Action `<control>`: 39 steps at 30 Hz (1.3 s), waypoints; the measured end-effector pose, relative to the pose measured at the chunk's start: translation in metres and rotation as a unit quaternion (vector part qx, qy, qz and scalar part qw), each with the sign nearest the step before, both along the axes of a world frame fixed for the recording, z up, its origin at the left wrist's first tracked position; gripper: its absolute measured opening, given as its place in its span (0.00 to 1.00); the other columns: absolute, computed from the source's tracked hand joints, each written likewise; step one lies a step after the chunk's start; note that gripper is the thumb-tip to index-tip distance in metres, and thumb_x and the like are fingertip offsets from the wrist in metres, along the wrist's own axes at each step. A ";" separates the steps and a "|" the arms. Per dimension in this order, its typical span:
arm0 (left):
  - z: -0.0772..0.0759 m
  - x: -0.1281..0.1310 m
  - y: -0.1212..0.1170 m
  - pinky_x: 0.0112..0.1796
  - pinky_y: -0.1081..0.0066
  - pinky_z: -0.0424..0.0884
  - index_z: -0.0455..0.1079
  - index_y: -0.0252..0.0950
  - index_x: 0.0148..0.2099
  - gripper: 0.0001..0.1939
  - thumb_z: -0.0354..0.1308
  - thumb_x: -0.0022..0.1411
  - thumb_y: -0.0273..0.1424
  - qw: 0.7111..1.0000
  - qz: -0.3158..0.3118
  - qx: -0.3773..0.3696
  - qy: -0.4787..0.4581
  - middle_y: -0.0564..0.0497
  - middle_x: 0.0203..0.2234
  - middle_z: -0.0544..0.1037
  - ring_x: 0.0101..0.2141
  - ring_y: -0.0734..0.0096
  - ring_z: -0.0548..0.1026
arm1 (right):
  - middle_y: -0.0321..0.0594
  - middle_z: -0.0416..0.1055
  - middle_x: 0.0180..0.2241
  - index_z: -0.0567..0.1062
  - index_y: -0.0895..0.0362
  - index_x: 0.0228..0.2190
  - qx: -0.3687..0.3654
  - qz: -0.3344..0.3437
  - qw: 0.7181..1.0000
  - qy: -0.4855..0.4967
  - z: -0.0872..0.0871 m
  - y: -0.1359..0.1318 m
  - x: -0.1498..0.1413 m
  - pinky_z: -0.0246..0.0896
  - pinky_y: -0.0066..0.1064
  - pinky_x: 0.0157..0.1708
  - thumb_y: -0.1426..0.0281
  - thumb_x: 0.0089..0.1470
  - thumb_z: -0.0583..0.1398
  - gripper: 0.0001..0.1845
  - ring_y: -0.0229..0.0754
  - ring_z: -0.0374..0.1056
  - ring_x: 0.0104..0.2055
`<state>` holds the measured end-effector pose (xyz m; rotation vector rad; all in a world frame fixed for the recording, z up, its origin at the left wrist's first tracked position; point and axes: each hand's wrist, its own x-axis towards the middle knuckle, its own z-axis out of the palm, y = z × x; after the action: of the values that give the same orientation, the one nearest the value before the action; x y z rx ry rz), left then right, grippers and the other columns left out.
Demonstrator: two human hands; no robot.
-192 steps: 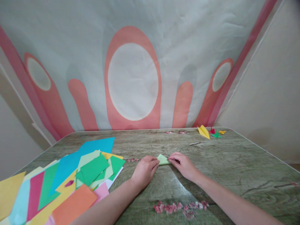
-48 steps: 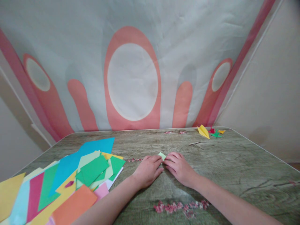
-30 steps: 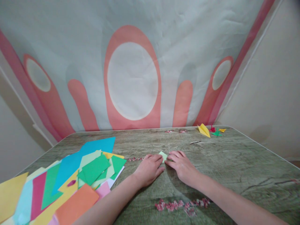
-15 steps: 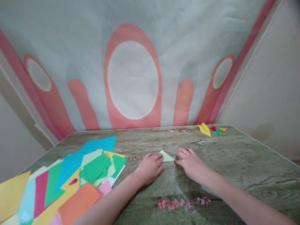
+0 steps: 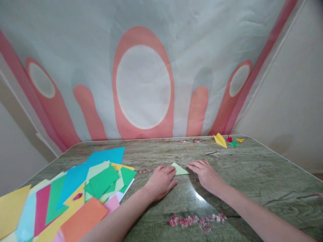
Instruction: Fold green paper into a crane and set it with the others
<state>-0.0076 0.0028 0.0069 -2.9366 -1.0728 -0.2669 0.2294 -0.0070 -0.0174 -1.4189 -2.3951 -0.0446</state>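
A small pale green folded paper [image 5: 179,169], triangular in outline, lies flat on the table in front of me. My left hand [image 5: 163,179] rests over its left end, fingers flat upon it and the thumb apart on the tabletop. Just beyond its right corner is my right hand [image 5: 205,173], with its fingers stretched out toward the paper. Nothing shows in the right hand, though its underside is hidden. The paper's left end is covered by my left fingers.
Coloured paper sheets, among them an orange sheet [image 5: 84,218] and a blue sheet [image 5: 108,155], lie overlapping at the left. A yellow folded paper plane [image 5: 220,140] and small folded figures, including a green one [image 5: 233,142], stand at the far right. A printed cloth [image 5: 143,87] hangs behind the table.
My right fingers have come slightly off the paper's right corner and straightened, uncovering its tip. The left hand stays in place. A bright reflection now shows on the tabletop below the right hand.
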 end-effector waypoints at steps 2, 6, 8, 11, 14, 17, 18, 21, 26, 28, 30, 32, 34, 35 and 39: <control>0.000 0.001 0.000 0.50 0.66 0.56 0.60 0.37 0.55 0.20 0.43 0.65 0.40 1.000 0.000 0.001 -0.001 0.47 0.49 0.69 0.49 0.67 0.65 | 0.40 0.67 0.49 0.69 0.52 0.49 0.002 0.046 0.999 0.010 -0.002 -0.001 -0.005 0.50 0.38 0.49 0.79 0.56 0.49 0.22 0.43 0.57 0.51; 0.002 0.001 -0.001 0.49 0.64 0.56 0.60 0.37 0.54 0.19 0.44 0.65 0.40 1.000 0.000 0.003 -0.002 0.47 0.47 0.70 0.48 0.66 0.66 | 0.38 0.69 0.48 0.69 0.51 0.49 0.009 0.102 0.995 0.020 -0.004 -0.005 -0.017 0.49 0.39 0.51 0.75 0.58 0.51 0.18 0.45 0.54 0.54; 0.003 0.001 -0.002 0.49 0.64 0.56 0.60 0.38 0.54 0.19 0.44 0.65 0.40 1.000 -0.002 0.004 -0.003 0.48 0.47 0.70 0.48 0.66 0.66 | 0.38 0.69 0.47 0.69 0.50 0.49 0.006 0.101 0.995 0.024 -0.005 -0.006 -0.020 0.48 0.40 0.51 0.75 0.58 0.52 0.18 0.45 0.54 0.54; 0.005 0.000 -0.004 0.49 0.64 0.56 0.61 0.41 0.54 0.18 0.44 0.65 0.40 1.000 -0.012 0.009 -0.006 0.49 0.48 0.69 0.48 0.66 0.66 | 0.39 0.69 0.47 0.70 0.50 0.49 0.004 0.096 0.995 0.030 -0.005 -0.006 -0.021 0.49 0.40 0.51 0.75 0.58 0.52 0.19 0.45 0.55 0.53; 0.007 0.000 -0.005 0.50 0.64 0.56 0.61 0.43 0.54 0.18 0.44 0.65 0.41 1.000 -0.021 0.012 -0.007 0.49 0.48 0.69 0.49 0.66 0.65 | 0.40 0.70 0.46 0.70 0.50 0.49 0.002 0.093 0.995 0.037 -0.005 -0.006 -0.022 0.49 0.40 0.51 0.75 0.58 0.51 0.19 0.45 0.56 0.52; 0.006 -0.001 -0.005 0.50 0.63 0.56 0.61 0.43 0.54 0.18 0.44 0.65 0.41 1.000 -0.025 0.016 -0.007 0.48 0.50 0.68 0.49 0.66 0.65 | 0.39 0.70 0.46 0.69 0.49 0.49 0.000 0.089 0.995 0.038 -0.005 -0.005 -0.022 0.50 0.39 0.50 0.74 0.58 0.52 0.19 0.45 0.56 0.52; 0.006 -0.001 -0.005 0.51 0.63 0.56 0.61 0.43 0.54 0.19 0.44 0.65 0.41 1.000 -0.025 0.017 -0.007 0.48 0.50 0.67 0.50 0.66 0.65 | 0.39 0.70 0.46 0.69 0.48 0.49 -0.001 0.087 0.996 0.037 -0.004 -0.005 -0.023 0.50 0.39 0.50 0.74 0.58 0.52 0.19 0.44 0.56 0.51; 0.004 -0.001 -0.004 0.51 0.62 0.56 0.62 0.43 0.54 0.19 0.44 0.65 0.41 1.000 -0.024 0.016 -0.007 0.48 0.50 0.68 0.50 0.65 0.64 | 0.38 0.70 0.46 0.69 0.47 0.49 -0.005 0.080 0.996 0.034 -0.004 -0.005 -0.023 0.49 0.38 0.50 0.74 0.58 0.52 0.19 0.44 0.56 0.52; 0.007 -0.004 -0.002 0.52 0.58 0.55 0.69 0.43 0.48 0.17 0.44 0.64 0.41 1.000 0.001 0.013 -0.005 0.48 0.51 0.68 0.54 0.60 0.60 | 0.38 0.70 0.46 0.69 0.47 0.49 -0.015 0.079 0.996 0.030 -0.003 -0.005 -0.022 0.48 0.38 0.50 0.74 0.58 0.52 0.19 0.44 0.56 0.51; 0.011 -0.006 -0.002 0.52 0.57 0.54 0.70 0.43 0.46 0.16 0.44 0.64 0.41 1.000 0.011 0.009 0.001 0.48 0.53 0.65 0.56 0.58 0.57 | 0.38 0.70 0.46 0.69 0.46 0.49 -0.018 0.079 0.996 0.025 -0.003 -0.005 -0.021 0.48 0.38 0.49 0.74 0.58 0.52 0.19 0.44 0.56 0.51; 0.016 -0.009 -0.003 0.53 0.55 0.53 0.71 0.44 0.45 0.15 0.46 0.64 0.40 1.000 0.017 0.002 0.013 0.49 0.55 0.64 0.57 0.57 0.55 | 0.38 0.70 0.46 0.69 0.46 0.49 -0.020 0.078 0.997 0.022 -0.002 -0.005 -0.022 0.48 0.39 0.49 0.74 0.58 0.52 0.19 0.44 0.56 0.51; 0.021 -0.011 -0.005 0.53 0.54 0.52 0.71 0.43 0.45 0.14 0.48 0.63 0.39 0.999 0.024 -0.002 0.027 0.49 0.56 0.63 0.58 0.55 0.54 | 0.38 0.70 0.46 0.70 0.46 0.49 -0.021 0.077 0.997 0.024 -0.001 -0.005 -0.022 0.48 0.39 0.49 0.74 0.58 0.52 0.19 0.44 0.56 0.51; 0.025 -0.012 -0.006 0.54 0.52 0.51 0.71 0.42 0.45 0.14 0.50 0.62 0.38 0.999 0.033 -0.005 0.042 0.48 0.56 0.62 0.58 0.54 0.53 | 0.38 0.70 0.46 0.70 0.47 0.48 -0.020 0.076 0.997 0.025 0.000 -0.005 -0.022 0.48 0.39 0.49 0.74 0.58 0.52 0.19 0.44 0.56 0.51; 0.027 -0.012 -0.007 0.54 0.52 0.51 0.72 0.42 0.45 0.14 0.50 0.61 0.38 0.998 0.038 -0.007 0.050 0.48 0.56 0.63 0.58 0.54 0.53 | 0.38 0.70 0.46 0.70 0.47 0.48 -0.020 0.077 0.997 0.025 -0.001 -0.005 -0.022 0.48 0.39 0.49 0.75 0.58 0.52 0.18 0.44 0.56 0.51; 0.035 -0.013 -0.011 0.53 0.51 0.52 0.72 0.40 0.43 0.15 0.50 0.61 0.41 0.995 0.061 -0.017 0.081 0.47 0.55 0.65 0.58 0.52 0.54 | 0.37 0.70 0.46 0.71 0.47 0.47 -0.021 0.078 0.996 0.028 -0.001 -0.005 -0.022 0.48 0.38 0.48 0.75 0.58 0.52 0.18 0.45 0.56 0.51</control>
<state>-0.0211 -0.0077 0.0415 -2.8469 -1.2383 -0.0080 0.2077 -0.0116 -0.0188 -1.2300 -2.4644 0.0832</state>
